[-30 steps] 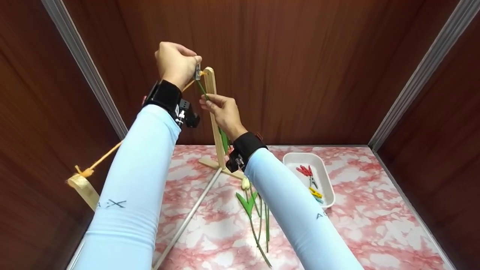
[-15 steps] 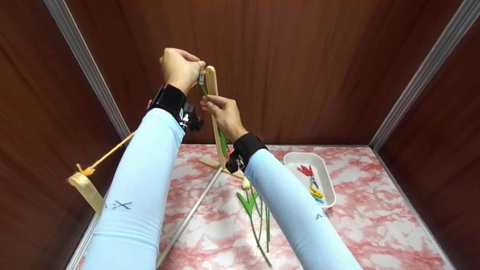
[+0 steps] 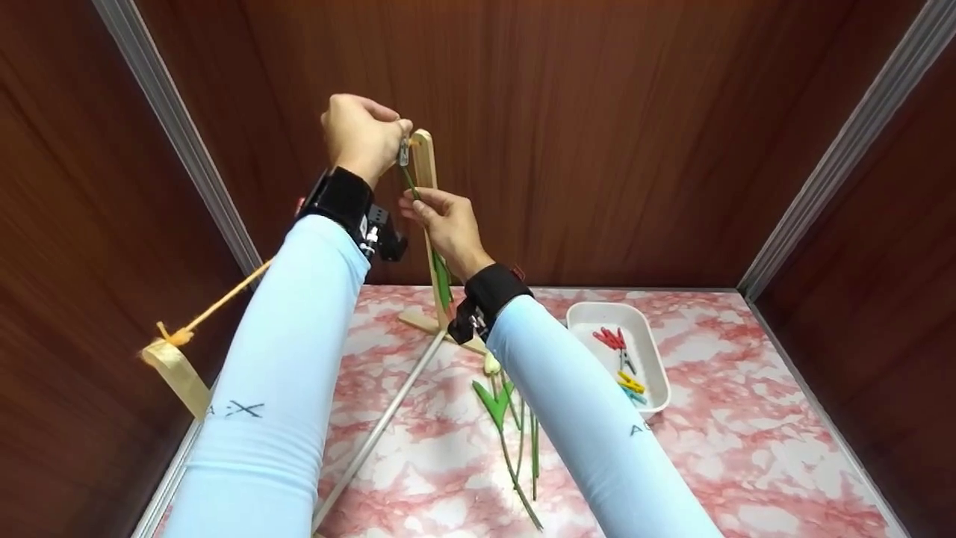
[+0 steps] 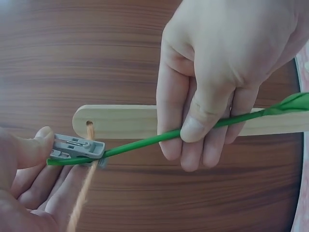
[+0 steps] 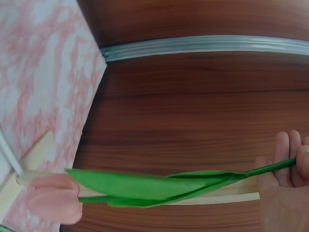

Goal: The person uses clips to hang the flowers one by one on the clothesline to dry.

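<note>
My left hand (image 3: 364, 138) pinches a grey clothespin (image 4: 77, 147) near the top of a wooden post (image 3: 425, 161). The clothespin sits across the orange string (image 4: 83, 193) close to where it passes through the post's hole, and the green stem end lies along it. Between thumb and fingers my right hand (image 3: 448, 228) holds the same stem (image 4: 145, 142) a little lower down. In the right wrist view the flower is a pink tulip (image 5: 55, 199) with long green leaves (image 5: 145, 187), its head hanging downward.
A white tray (image 3: 661, 373) holds red, grey, yellow and blue clothespins (image 3: 611, 338). Several more tulips, one with a pale bud (image 3: 491, 365), lie on the marbled table. A second wooden post (image 3: 179, 377) stands at left; a pale rod (image 3: 381, 426) runs along the table.
My left hand has shifted slightly right and down with the clothespin, closer to the post's top. My right hand keeps its hold on the stem, nearly still.
</note>
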Action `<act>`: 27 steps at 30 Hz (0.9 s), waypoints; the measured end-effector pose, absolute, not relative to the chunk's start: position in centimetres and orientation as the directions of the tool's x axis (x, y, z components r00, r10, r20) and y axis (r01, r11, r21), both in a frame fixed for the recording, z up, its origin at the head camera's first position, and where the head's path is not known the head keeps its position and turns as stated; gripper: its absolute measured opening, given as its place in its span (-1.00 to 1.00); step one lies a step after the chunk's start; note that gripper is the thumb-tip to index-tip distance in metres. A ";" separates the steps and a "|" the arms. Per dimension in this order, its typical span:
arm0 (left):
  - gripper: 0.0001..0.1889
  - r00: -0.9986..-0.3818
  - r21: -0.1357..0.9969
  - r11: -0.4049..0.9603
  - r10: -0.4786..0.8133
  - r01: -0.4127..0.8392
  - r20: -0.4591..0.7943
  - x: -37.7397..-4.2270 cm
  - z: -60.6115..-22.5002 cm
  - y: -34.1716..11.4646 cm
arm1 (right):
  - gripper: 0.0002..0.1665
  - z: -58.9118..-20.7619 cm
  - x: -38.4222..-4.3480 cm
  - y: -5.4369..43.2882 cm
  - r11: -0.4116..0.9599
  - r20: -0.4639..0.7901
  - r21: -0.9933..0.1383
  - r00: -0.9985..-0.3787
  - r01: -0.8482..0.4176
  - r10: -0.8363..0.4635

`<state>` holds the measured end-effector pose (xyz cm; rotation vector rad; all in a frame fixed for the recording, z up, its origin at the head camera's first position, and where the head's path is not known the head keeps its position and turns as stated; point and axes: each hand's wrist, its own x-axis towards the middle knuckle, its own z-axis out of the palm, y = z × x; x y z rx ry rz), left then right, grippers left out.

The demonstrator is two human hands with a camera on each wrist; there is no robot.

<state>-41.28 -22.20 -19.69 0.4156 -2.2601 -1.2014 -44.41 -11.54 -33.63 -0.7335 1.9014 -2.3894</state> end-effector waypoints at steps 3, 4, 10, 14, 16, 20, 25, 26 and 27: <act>-0.82 -0.813 0.834 0.552 -0.490 -0.010 0.314 -41.3 -19.7 -22.0 | -0.67 -33.7 -44.4 -11.4 -0.283 0.363 -0.915 -0.891 -0.287 -0.272; -0.82 -0.814 0.833 0.553 -0.486 -0.006 0.317 -41.2 -19.7 -21.9 | -0.67 -33.7 -44.4 -11.4 -0.291 0.366 -0.913 -0.891 -0.287 -0.270; -0.86 -0.796 0.824 0.566 -0.506 -0.015 0.333 -41.2 -20.1 -21.9 | -0.67 -33.8 -44.1 -11.6 -0.260 0.348 -0.924 -0.897 -0.279 -0.273; -0.90 -0.789 0.820 0.572 -0.512 -0.019 0.339 -41.2 -20.5 -21.9 | -0.68 -33.7 -44.0 -11.8 -0.254 0.349 -0.925 -0.896 -0.283 -0.273; -0.90 -0.791 0.823 0.567 -0.511 -0.015 0.338 -41.3 -20.8 -21.9 | -0.69 -33.6 -43.9 -11.9 -0.261 0.352 -0.923 -0.896 -0.284 -0.271; -0.88 -0.794 0.831 0.555 -0.514 -0.018 0.326 -41.2 -21.1 -22.0 | -0.69 -33.5 -43.6 -12.2 -0.289 0.352 -0.918 -0.893 -0.272 -0.280; -0.81 -0.797 0.835 0.550 -0.510 -0.013 0.324 -41.0 -20.9 -22.1 | -0.70 -33.1 -43.5 -12.3 -0.264 0.358 -0.921 -0.889 -0.287 -0.286; -0.79 -0.799 0.837 0.548 -0.509 -0.013 0.321 -41.0 -20.7 -22.1 | -0.70 -33.0 -43.5 -12.2 -0.242 0.359 -0.924 -0.888 -0.295 -0.289; -0.78 -0.799 0.836 0.548 -0.509 -0.014 0.321 -41.0 -20.6 -22.1 | -0.70 -32.8 -43.5 -12.1 -0.208 0.357 -0.929 -0.887 -0.306 -0.293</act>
